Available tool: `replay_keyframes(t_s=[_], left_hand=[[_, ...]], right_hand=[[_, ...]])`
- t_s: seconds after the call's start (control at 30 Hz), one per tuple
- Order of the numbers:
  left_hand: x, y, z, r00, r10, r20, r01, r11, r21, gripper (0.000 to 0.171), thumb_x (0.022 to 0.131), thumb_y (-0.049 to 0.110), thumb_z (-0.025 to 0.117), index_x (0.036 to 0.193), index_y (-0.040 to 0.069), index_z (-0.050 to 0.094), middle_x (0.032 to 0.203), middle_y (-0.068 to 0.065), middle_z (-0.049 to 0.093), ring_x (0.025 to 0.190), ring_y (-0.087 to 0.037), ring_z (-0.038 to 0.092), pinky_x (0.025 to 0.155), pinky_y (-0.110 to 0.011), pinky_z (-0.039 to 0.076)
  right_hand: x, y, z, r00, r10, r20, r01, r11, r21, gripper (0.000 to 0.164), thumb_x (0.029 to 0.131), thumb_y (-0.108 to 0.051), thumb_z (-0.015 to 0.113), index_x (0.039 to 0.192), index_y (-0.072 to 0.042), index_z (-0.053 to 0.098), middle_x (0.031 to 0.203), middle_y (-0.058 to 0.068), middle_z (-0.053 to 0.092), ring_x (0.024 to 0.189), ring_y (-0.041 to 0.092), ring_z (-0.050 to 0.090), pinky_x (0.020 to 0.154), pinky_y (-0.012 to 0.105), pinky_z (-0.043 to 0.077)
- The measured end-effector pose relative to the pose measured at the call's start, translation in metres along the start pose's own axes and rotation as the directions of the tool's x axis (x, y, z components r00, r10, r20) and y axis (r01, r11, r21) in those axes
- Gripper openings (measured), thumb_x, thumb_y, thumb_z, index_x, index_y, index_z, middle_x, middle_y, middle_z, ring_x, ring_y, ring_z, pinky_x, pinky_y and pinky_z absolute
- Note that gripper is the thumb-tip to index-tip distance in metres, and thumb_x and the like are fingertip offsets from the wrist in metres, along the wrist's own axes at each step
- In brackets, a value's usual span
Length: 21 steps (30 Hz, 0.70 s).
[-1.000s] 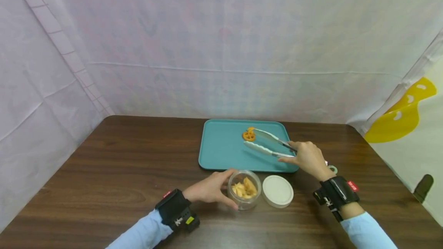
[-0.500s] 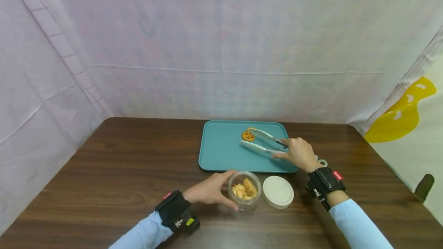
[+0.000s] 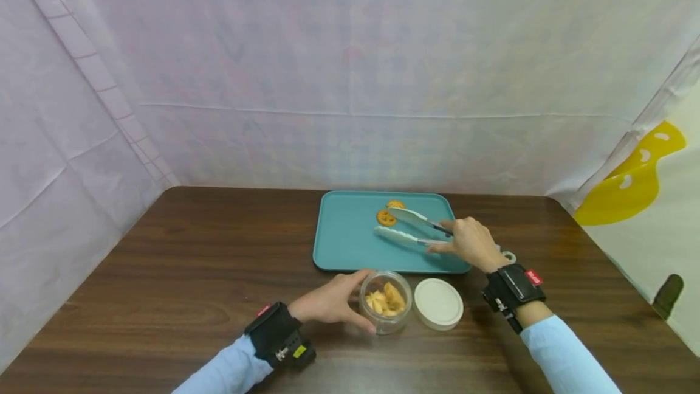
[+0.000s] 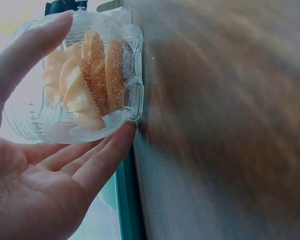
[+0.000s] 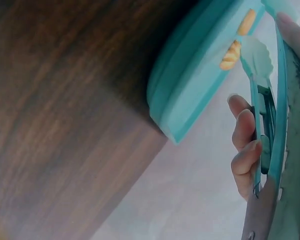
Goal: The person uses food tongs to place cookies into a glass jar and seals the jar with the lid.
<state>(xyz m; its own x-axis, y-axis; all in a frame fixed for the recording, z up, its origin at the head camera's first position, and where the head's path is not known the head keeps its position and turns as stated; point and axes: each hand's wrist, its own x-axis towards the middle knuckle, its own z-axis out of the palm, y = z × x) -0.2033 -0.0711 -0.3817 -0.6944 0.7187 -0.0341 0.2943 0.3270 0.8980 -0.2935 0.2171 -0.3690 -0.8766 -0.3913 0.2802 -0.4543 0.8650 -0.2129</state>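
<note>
My left hand [image 3: 328,304] holds a clear jar [image 4: 52,131], thumb on one side and fingers on the other. Inside lie twisted, pale-golden snacks [image 3: 388,300] and flatter, salt-dotted pieces. My right hand [image 3: 474,244] grips silver tongs with whitish-green scalloped tips [image 3: 396,235], their arms spread over the teal tray [image 3: 341,236]. A round wheel-shaped pretzel [image 3: 385,218] lies on the tray, with the far tong tip at its right edge and the near tip apart from it. Just behind sits a small golden snack [image 3: 396,204], partly hidden by the tip. The right wrist view shows two snack pieces [image 5: 231,56].
A round white lid [image 3: 439,304] lies right of the jar, in front of the tray. The brown wooden table [image 3: 208,266] extends widely to the left. White cloth [image 3: 350,78] hangs along the back and left.
My right hand and the tongs have moved left. The pretzel has slid a little left and nearer, away from the golden snack. My left hand and the jar stay put.
</note>
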Motion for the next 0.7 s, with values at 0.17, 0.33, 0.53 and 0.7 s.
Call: replay_keyframes(t_s=[0.17, 0.33, 0.53, 0.7], left_hand=[[-0.001, -0.001, 0.000, 1.000, 0.026, 0.001, -0.026, 1.000, -0.011, 0.075, 0.068, 0.009, 0.077, 0.129, 0.004, 0.034, 0.125, -0.012, 0.046, 0.118, -0.027, 0.044, 0.093, -0.022, 0.042], [0.000, -0.001, 0.001, 1.000, 0.024, -0.001, -0.024, 0.999, -0.028, 0.075, 0.068, 0.008, 0.077, 0.129, 0.005, 0.035, 0.125, -0.011, 0.046, 0.118, -0.027, 0.045, 0.092, -0.021, 0.043], [0.001, -0.001, 0.001, 1.000, 0.028, -0.006, -0.028, 0.999, -0.022, 0.074, 0.067, 0.007, 0.077, 0.128, 0.004, 0.035, 0.124, -0.011, 0.046, 0.118, -0.027, 0.045, 0.092, -0.021, 0.043], [0.001, 0.000, 0.001, 1.000, 0.013, -0.011, -0.013, 1.000, -0.013, 0.074, 0.067, 0.008, 0.077, 0.128, 0.004, 0.035, 0.125, -0.010, 0.046, 0.118, -0.027, 0.045, 0.091, -0.021, 0.043]], right_hand=[[0.000, -0.001, 0.000, 1.000, 0.009, -0.017, -0.009, 1.000, -0.011, 0.075, 0.059, -0.052, 0.074, 0.109, 0.003, 0.062, 0.070, 0.016, 0.064, 0.042, 0.011, 0.048, 0.036, 0.024, 0.038], [0.003, -0.004, 0.004, 0.999, 0.024, -0.024, -0.024, 1.000, 0.013, 0.076, 0.059, -0.050, 0.076, 0.111, 0.004, 0.060, 0.078, 0.019, 0.065, 0.046, 0.012, 0.051, 0.037, 0.024, 0.039], [0.010, -0.008, 0.008, 1.000, 0.021, -0.009, -0.020, 1.000, 0.019, 0.074, 0.061, -0.050, 0.074, 0.112, 0.002, 0.060, 0.072, 0.016, 0.064, 0.043, 0.011, 0.046, 0.037, 0.024, 0.036], [0.013, -0.011, 0.011, 1.000, 0.020, 0.003, -0.020, 0.999, 0.026, 0.070, 0.063, -0.048, 0.074, 0.110, 0.003, 0.061, 0.080, 0.018, 0.065, 0.047, 0.012, 0.050, 0.040, 0.026, 0.041]])
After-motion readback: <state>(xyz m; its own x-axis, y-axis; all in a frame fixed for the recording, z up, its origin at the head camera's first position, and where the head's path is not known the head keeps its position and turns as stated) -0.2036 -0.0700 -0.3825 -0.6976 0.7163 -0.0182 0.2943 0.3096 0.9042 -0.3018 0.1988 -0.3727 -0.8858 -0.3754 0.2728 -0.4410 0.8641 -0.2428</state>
